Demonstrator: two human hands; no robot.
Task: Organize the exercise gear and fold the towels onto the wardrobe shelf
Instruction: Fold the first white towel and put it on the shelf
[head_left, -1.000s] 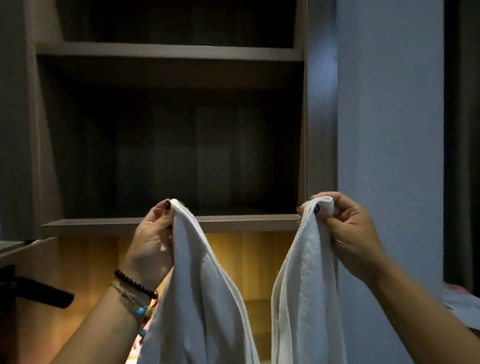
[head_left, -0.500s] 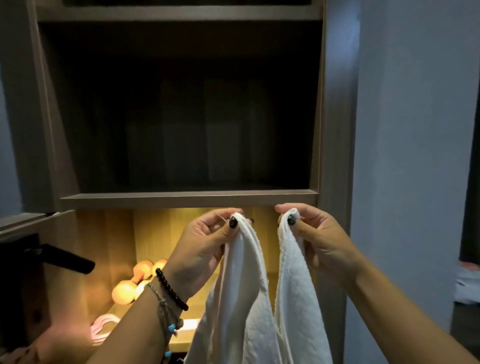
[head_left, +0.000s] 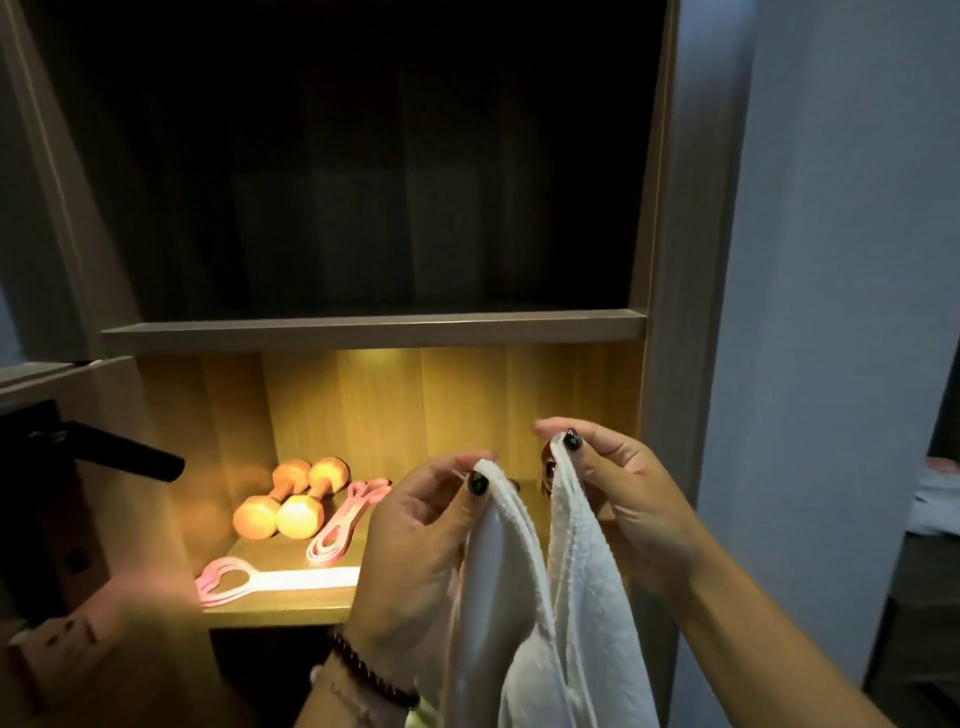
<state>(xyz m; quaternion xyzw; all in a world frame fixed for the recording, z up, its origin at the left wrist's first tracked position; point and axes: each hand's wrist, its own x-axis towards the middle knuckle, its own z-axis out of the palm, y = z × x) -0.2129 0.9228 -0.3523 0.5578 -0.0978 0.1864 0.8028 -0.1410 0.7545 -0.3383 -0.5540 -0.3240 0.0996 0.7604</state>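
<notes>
A white towel (head_left: 540, 613) hangs in front of the lit wardrobe shelf (head_left: 280, 613). My left hand (head_left: 415, 551) pinches one top corner between thumb and fingers. My right hand (head_left: 623, 493) pinches the other corner, a short gap away from the left. The towel's lower part drops out of view. On the lit shelf lie two orange dumbbells (head_left: 291, 499), a pink resistance band (head_left: 343, 519) beside them and a pink looped band (head_left: 228, 579) near the front edge.
A dark shelf (head_left: 374, 327) sits above the lit one. A black door handle (head_left: 119, 457) sticks out at the left. A pale wall (head_left: 831, 312) stands right of the wardrobe side panel (head_left: 670, 312).
My hands have come close together with the towel corners and dropped lower. The view has tilted down, so the lit shelf with the dumbbells and bands now shows.
</notes>
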